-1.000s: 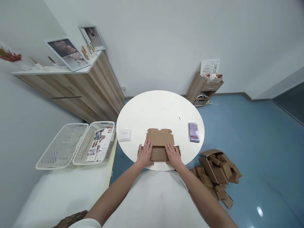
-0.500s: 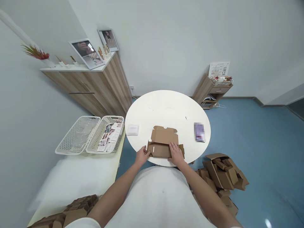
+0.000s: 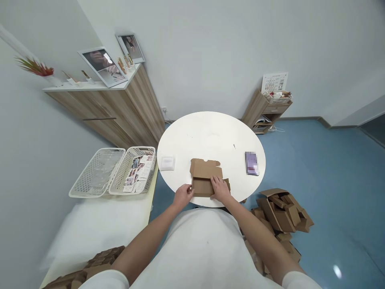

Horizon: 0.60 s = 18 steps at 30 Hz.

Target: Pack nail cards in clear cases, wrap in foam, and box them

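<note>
A brown cardboard box (image 3: 207, 171), partly folded, lies near the front edge of the white round table (image 3: 210, 136). Its lid panel with tabs leans back, and the tray part faces me. At the tray's left end, my left hand (image 3: 183, 196) has its fingers closed on the side wall, which now stands up. My right hand (image 3: 221, 188) grips the tray toward its right end, thumb at the front wall and fingers over the inside. Beyond that hand, the right end flap (image 3: 227, 184) sticks outward.
On the table lie a white packet (image 3: 167, 163) at left and a blurred purple packet (image 3: 251, 163) at right. White baskets (image 3: 110, 192), one holding printed cards, stand on the left side table. Cardboard boxes (image 3: 285, 212) pile up on the floor at right; more brown cardboard (image 3: 99, 261) sits lower left.
My left hand has folded the box's left end wall upward and moved slightly inward. The right hand keeps its place on the tray. The view has shifted a little.
</note>
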Tool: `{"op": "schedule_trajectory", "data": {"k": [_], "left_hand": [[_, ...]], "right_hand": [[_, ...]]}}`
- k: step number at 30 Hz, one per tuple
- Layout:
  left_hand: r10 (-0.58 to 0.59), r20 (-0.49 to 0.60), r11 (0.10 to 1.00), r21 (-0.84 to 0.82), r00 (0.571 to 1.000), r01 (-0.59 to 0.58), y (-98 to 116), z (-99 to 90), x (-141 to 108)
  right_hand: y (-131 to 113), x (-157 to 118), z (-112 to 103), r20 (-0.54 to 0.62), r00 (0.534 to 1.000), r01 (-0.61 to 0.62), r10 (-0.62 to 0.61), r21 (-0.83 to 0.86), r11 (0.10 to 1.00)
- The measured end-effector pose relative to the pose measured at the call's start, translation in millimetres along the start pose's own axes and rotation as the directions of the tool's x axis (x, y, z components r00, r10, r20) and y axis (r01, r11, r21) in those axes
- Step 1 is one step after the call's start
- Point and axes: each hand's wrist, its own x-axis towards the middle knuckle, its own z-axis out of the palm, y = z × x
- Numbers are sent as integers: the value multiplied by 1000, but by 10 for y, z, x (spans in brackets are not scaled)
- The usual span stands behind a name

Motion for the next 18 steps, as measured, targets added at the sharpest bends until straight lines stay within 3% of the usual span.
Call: {"op": "schedule_trajectory", "data": {"k": [8, 13, 18], "left_hand": [[-58, 20, 996, -65, 998, 60, 43, 43, 11], [-245, 74, 969, -19, 967, 247, 22, 54, 100], [-242, 169, 970, 41, 955, 238, 12, 45, 173]], "right_hand": [[-115, -3, 60, -5, 1000, -20, 20, 2, 1000], [-86, -57, 30, 78, 997, 24, -24, 9, 1000], [-26, -116, -2, 168, 985, 52, -49, -11, 999]]}}
